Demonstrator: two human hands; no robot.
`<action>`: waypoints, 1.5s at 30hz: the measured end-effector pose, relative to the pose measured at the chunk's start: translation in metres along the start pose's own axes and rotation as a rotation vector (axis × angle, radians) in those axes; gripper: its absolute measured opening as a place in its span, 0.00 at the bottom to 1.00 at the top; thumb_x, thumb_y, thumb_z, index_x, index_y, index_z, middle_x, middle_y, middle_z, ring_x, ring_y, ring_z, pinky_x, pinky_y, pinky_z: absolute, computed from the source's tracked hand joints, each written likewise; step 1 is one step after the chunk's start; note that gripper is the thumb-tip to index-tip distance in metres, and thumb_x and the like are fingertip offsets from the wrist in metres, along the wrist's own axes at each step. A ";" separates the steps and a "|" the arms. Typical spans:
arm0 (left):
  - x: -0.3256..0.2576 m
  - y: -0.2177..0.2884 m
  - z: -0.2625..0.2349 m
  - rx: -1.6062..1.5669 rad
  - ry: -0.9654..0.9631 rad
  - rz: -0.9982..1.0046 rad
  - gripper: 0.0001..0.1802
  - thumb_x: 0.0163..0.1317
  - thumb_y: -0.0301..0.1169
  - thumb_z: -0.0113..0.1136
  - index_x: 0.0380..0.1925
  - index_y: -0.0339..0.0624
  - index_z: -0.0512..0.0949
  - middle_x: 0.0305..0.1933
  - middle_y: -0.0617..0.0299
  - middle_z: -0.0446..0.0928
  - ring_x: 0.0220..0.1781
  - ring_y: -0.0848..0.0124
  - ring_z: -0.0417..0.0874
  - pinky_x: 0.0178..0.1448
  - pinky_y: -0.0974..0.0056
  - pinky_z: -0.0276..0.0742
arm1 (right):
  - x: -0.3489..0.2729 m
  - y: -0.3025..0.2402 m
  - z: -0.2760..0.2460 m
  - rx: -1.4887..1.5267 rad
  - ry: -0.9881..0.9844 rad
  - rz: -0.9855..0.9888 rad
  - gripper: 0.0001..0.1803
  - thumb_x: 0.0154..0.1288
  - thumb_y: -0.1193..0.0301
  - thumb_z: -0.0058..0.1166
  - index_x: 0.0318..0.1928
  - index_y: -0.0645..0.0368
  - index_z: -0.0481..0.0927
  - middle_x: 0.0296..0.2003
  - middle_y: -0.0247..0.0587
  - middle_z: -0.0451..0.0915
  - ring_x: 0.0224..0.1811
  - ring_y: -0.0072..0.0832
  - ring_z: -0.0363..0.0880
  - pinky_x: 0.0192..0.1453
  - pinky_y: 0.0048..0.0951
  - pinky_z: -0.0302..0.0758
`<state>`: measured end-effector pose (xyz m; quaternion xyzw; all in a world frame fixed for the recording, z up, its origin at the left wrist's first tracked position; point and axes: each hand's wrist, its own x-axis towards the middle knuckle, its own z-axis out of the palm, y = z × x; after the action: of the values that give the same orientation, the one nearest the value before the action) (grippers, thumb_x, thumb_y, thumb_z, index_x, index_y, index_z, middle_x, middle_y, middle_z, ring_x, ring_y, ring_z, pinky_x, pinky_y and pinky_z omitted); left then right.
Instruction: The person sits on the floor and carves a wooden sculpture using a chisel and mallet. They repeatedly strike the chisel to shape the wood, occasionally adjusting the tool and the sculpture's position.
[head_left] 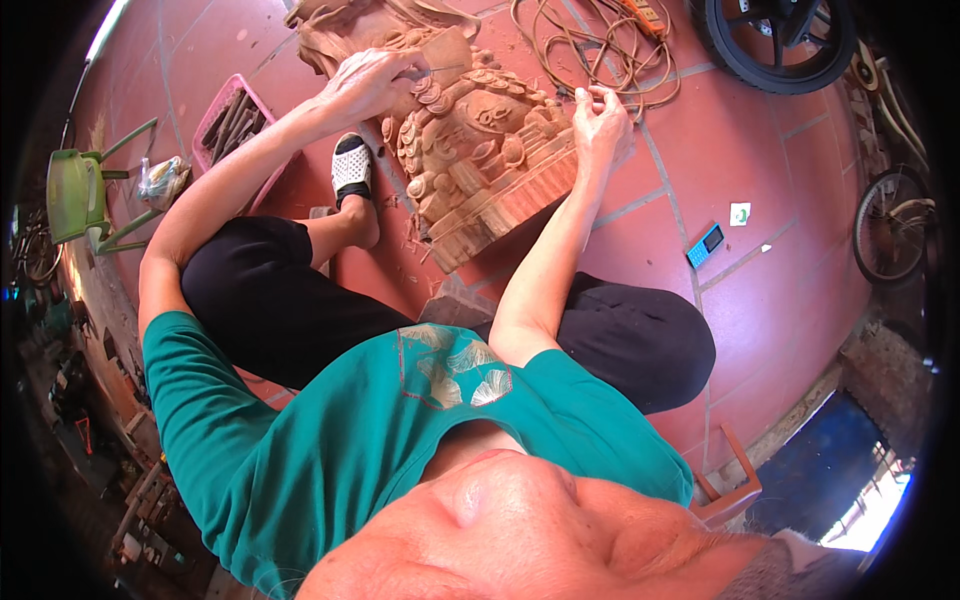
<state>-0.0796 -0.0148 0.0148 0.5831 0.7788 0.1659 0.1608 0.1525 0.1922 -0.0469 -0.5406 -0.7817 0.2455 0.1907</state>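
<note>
The wooden carving (480, 140) lies on the tiled floor (760, 300) ahead of the person's knees. The left hand (375, 85), fingers closed, pinches a thin tool against its upper edge; the right hand (600, 125) rests loosely curled on its right side. A slip could gouge the relief or nick that steadying hand.

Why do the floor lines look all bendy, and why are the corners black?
In the head view, the fisheye lens curves the straight joints of the red tile floor toward the rim and leaves the corners dark. Daylight is bright and even on the wooden carving and both hands, left hand, right hand. The doorway at lower right glares white.
</note>
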 end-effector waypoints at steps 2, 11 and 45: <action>0.005 -0.001 0.003 0.037 -0.010 0.033 0.15 0.59 0.30 0.58 0.48 0.43 0.78 0.33 0.49 0.81 0.38 0.51 0.83 0.42 0.52 0.75 | 0.000 -0.001 -0.001 0.010 -0.017 0.005 0.15 0.60 0.55 0.62 0.44 0.47 0.83 0.31 0.33 0.87 0.38 0.39 0.84 0.42 0.44 0.75; 0.033 0.012 -0.015 0.149 -0.101 0.062 0.11 0.55 0.29 0.59 0.38 0.39 0.83 0.32 0.48 0.82 0.38 0.51 0.84 0.44 0.53 0.77 | -0.001 -0.002 -0.002 0.022 -0.016 0.008 0.15 0.60 0.55 0.61 0.45 0.46 0.82 0.31 0.33 0.86 0.38 0.40 0.84 0.41 0.44 0.75; 0.018 -0.015 -0.007 -0.208 -0.095 -0.146 0.14 0.59 0.32 0.62 0.44 0.42 0.81 0.22 0.63 0.77 0.22 0.75 0.72 0.28 0.63 0.68 | 0.000 0.001 -0.001 -0.005 0.003 -0.005 0.15 0.60 0.56 0.62 0.44 0.47 0.83 0.30 0.33 0.86 0.38 0.39 0.84 0.43 0.44 0.75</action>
<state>-0.1002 -0.0021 0.0138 0.5121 0.7895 0.2057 0.2685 0.1535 0.1928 -0.0471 -0.5396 -0.7832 0.2425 0.1911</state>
